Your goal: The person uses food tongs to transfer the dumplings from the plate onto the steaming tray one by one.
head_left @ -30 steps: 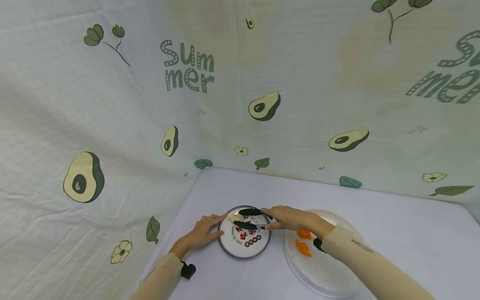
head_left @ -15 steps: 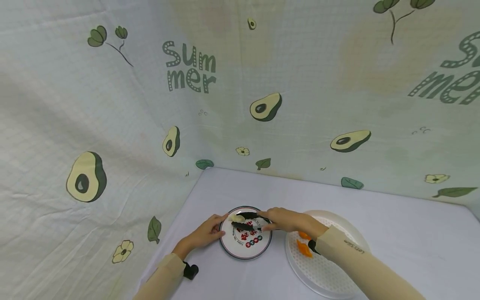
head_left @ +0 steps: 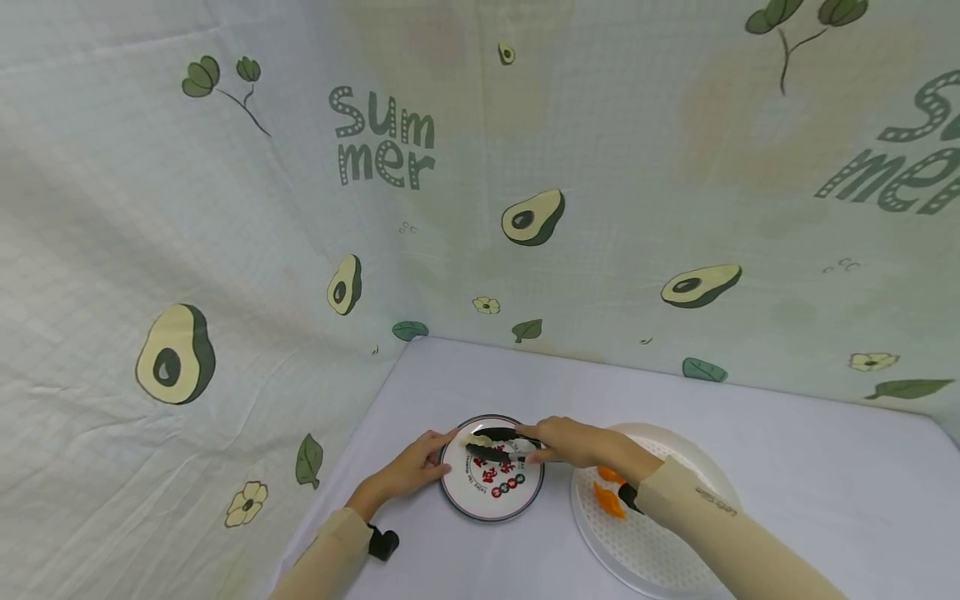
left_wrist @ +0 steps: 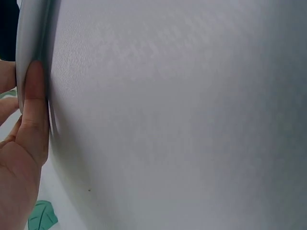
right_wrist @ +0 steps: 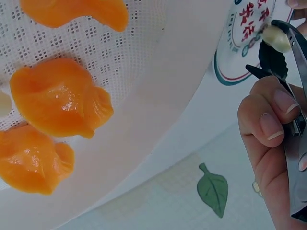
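Note:
My left hand (head_left: 405, 467) grips the left rim of a small white plate (head_left: 486, 507) with a dark edge and red characters; in the left wrist view its fingers (left_wrist: 33, 110) lie on both sides of the rim. My right hand (head_left: 572, 442) holds metal tongs (right_wrist: 295, 167) with black tips, reaching over the plate from the right. Between the tips lies a pale dumpling (right_wrist: 277, 39), at the plate's upper left. The tips partly cover the dumpling in the head view.
Below my right forearm stands a large round white tray (head_left: 652, 562) with a perforated surface. Several orange dumplings (right_wrist: 62, 96) lie on it. White cloth covers the table (head_left: 465, 367), and a printed avocado curtain (head_left: 600, 292) hangs behind and to the left.
The tongs' two tips have come closer together around the pale dumpling, the upper tip moving down and left. My left hand stays on the plate's rim.

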A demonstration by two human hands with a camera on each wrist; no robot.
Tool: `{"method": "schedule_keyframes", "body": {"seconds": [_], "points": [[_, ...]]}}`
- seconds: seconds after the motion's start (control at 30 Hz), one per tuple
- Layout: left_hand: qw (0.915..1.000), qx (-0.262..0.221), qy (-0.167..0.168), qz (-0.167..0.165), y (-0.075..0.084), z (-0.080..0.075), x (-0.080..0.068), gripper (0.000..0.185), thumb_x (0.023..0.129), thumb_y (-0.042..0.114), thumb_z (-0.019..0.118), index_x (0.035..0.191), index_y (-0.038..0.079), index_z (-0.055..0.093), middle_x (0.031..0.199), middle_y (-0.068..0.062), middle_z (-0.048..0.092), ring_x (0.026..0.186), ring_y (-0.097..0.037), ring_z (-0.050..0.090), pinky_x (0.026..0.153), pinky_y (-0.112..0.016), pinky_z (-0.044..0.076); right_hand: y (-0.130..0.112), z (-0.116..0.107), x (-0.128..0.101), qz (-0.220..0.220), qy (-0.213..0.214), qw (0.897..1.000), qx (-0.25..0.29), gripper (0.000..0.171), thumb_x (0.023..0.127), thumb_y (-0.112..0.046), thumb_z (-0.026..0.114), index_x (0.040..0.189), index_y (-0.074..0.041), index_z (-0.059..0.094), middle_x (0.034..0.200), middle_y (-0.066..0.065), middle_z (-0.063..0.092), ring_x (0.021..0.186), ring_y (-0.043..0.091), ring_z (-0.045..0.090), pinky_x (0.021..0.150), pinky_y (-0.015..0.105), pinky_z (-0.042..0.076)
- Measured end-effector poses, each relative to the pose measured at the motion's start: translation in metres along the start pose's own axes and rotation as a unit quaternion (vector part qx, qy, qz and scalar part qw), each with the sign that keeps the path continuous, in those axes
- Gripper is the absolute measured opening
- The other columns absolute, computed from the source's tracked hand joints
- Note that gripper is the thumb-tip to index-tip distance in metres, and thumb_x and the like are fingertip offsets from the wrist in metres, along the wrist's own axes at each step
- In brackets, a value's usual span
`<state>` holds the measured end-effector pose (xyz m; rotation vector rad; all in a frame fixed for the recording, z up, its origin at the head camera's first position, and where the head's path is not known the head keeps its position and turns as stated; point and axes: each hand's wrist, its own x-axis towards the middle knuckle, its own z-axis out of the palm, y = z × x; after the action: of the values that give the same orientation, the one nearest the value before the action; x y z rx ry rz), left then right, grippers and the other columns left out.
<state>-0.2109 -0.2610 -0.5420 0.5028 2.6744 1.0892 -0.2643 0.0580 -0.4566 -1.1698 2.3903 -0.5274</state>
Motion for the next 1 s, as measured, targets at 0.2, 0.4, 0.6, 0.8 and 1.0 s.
{"method": "schedule_keyframes", "body": {"seconds": [0.2, 0.4, 0.6, 0.8, 1.0], "points": [[1.0000, 0.004, 0.003, -0.004, -0.003, 0.001, 0.001, 0.065, 0.097, 0.016, 0.067, 0.154, 0.008, 0.037, 0.113, -0.003, 0.048, 0.085, -0.012, 0.044, 0.071, -0.026, 0.040, -0.002, -0.003, -0.007, -0.009, -0.001, 1.000, 0.007, 0.056, 0.098, -0.026, 0.065, 0.143, 0.004, 0.050, 0.128, 0.021, 0.063, 0.111, 0.028, 0.062, 0.096, 0.043, 0.048], [1.0000, 0.004, 0.006, -0.003, 0.000, 0.001, -0.001, 0.065, 0.097, 0.017, 0.068, 0.153, 0.008, 0.039, 0.115, -0.005, 0.049, 0.085, -0.013, 0.044, 0.070, -0.027, 0.040, -0.004, -0.004, -0.014, 0.001, -0.005, 1.000, -0.008, 0.056, 0.098, -0.029, 0.065, 0.143, 0.002, 0.051, 0.131, 0.018, 0.062, 0.118, 0.029, 0.060, 0.098, 0.042, 0.047], [1.0000, 0.002, 0.004, -0.003, 0.003, 0.000, -0.003, 0.064, 0.097, 0.016, 0.067, 0.154, 0.007, 0.038, 0.117, -0.007, 0.050, 0.087, -0.014, 0.045, 0.072, -0.026, 0.041, -0.005, -0.005, -0.022, -0.002, -0.004, 1.000, 0.001, 0.057, 0.098, -0.028, 0.064, 0.143, 0.005, 0.049, 0.134, 0.019, 0.060, 0.119, 0.027, 0.060, 0.098, 0.041, 0.046], [1.0000, 0.002, 0.002, -0.006, 0.002, 0.001, -0.002, 0.065, 0.097, 0.017, 0.067, 0.154, 0.008, 0.038, 0.114, -0.006, 0.049, 0.086, -0.014, 0.044, 0.071, -0.027, 0.040, -0.003, -0.001, -0.025, -0.003, -0.004, 1.000, 0.017, 0.058, 0.098, -0.027, 0.064, 0.143, 0.007, 0.048, 0.138, 0.020, 0.057, 0.125, 0.030, 0.056, 0.099, 0.041, 0.045], [1.0000, 0.004, 0.001, -0.007, 0.000, 0.001, -0.001, 0.065, 0.097, 0.017, 0.067, 0.154, 0.008, 0.037, 0.115, -0.005, 0.049, 0.086, -0.014, 0.044, 0.071, -0.027, 0.040, -0.001, 0.004, -0.024, 0.004, -0.005, 1.000, 0.013, 0.058, 0.098, -0.026, 0.064, 0.143, 0.006, 0.047, 0.137, 0.020, 0.058, 0.125, 0.030, 0.056, 0.100, 0.042, 0.045]]}}
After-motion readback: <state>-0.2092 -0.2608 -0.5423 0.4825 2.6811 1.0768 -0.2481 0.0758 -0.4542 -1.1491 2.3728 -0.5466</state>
